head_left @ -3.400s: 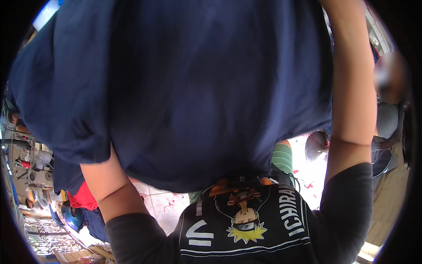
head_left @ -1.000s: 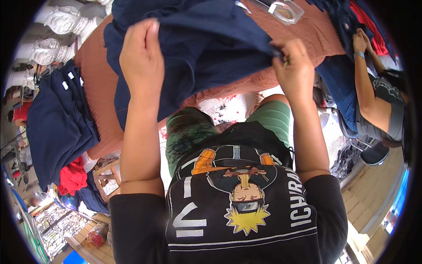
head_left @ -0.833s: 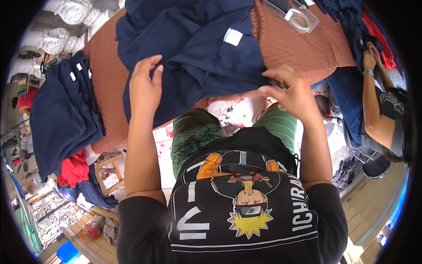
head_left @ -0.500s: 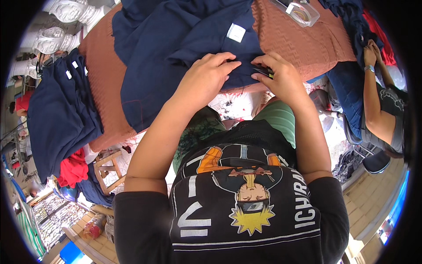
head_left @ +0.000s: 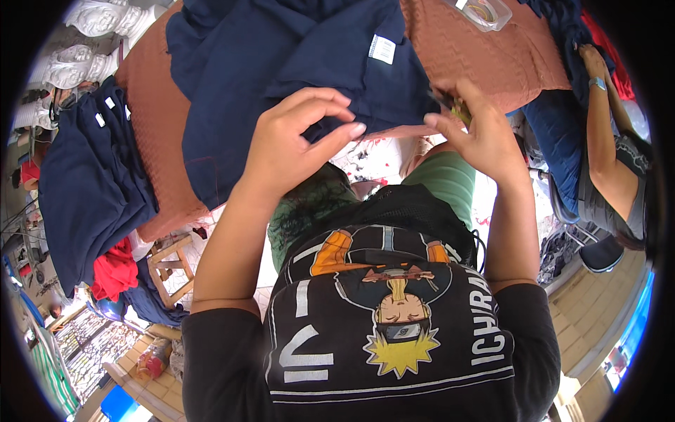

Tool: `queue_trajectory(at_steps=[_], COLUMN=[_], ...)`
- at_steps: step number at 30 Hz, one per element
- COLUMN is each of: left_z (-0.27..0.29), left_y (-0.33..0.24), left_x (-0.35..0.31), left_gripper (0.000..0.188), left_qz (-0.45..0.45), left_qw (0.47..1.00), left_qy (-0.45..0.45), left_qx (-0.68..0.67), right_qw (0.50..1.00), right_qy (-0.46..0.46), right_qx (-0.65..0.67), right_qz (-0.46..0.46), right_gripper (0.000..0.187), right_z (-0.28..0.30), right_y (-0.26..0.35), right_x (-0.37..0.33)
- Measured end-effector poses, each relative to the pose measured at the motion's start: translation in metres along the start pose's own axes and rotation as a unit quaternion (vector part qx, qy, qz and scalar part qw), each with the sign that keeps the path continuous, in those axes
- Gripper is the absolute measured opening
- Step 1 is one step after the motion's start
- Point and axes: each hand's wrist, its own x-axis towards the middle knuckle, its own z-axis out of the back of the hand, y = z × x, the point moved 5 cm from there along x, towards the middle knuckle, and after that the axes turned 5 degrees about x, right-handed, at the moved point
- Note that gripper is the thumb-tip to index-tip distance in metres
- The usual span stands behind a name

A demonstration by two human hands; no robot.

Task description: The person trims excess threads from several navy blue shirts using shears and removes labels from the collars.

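**Navy garment (head_left: 281,56) under a parted left hand (head_left: 288,144), small tool (head_left: 460,111) in the right hand (head_left: 485,137)**

Picturing a clock face laid over this downward view, we find the navy garment from ten o'clock round to one, spread in loose folds over a table with a brown textured cover (head_left: 485,67). A white label (head_left: 382,49) lies face up on it, between twelve and one.

The person's left hand is at eleven o'clock, over the garment's near edge. Its thumb and fingers stand well apart with no cloth between them; we cannot tell whether the fingertips brush the fabric. The right hand, at two o'clock, curls around the small tool, which has a dark tip and yellow-green parts. That tip is beside the garment's right-hand corner; whether it touches, we cannot tell.

We judge the step in hand to be close work along the near edge. As we read it, the next move calls for the left thumb and fingers to close on that edge and hold it steady, with the right hand keeping the tool's tip clear of good fabric.

At one o'clock, near the rim, we see a clear container (head_left: 498,25). Just past nine hang more navy clothes (head_left: 91,169) with white tags. Farther out at two is a co-worker's hand (head_left: 594,60).
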Motion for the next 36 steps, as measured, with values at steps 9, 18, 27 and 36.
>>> queue_trajectory(at_steps=[9,18,27,36], left_z=[-0.054,-0.046,-0.044,-0.047], left_y=[-0.007,0.015,0.014,0.018], left_x=[0.002,0.012,0.021,0.022], left_gripper=[0.034,0.015,0.018,0.017], left_qz=[0.004,0.094,0.155,0.164], left_qw=[0.979,0.991,0.984,0.982], left_qy=[-0.070,-0.047,0.010,0.023], left_qx=[0.194,0.086,0.088,0.092], right_qw=[0.986,0.953,0.967,0.991], right_qy=[-0.002,0.005,0.010,-0.014], right_qx=[0.161,0.276,0.240,0.136], right_qz=[-0.052,-0.123,-0.080,0.007], right_gripper=[0.034,0.020,0.022,0.022], right_z=[-0.052,-0.062,-0.061,-0.062], right_y=[0.003,-0.016,-0.014,-0.003], right_x=[0.003,0.005,0.004,0.008])
